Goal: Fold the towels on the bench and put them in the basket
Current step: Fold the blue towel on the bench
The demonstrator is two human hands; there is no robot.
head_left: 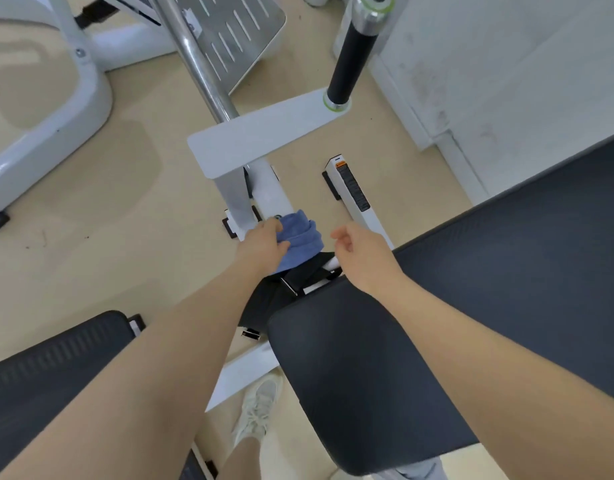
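A folded blue towel (300,239) is gripped by my left hand (262,244), held low over the floor beside the bench's white frame. Part of the towel is hidden under my fingers. Below it lies something black (291,289), possibly the basket; I cannot tell. My right hand (359,252) hovers just right of the towel, fingers loosely curled, holding nothing. The dark padded bench (367,375) stretches across the lower right, with no towel visible on it.
White gym machine frames (257,133) and a chrome bar (201,64) stand ahead. A black-grip post (350,53) rises at the upper right. Another dark pad (49,368) sits at lower left. My white shoe (257,410) is on the beige floor.
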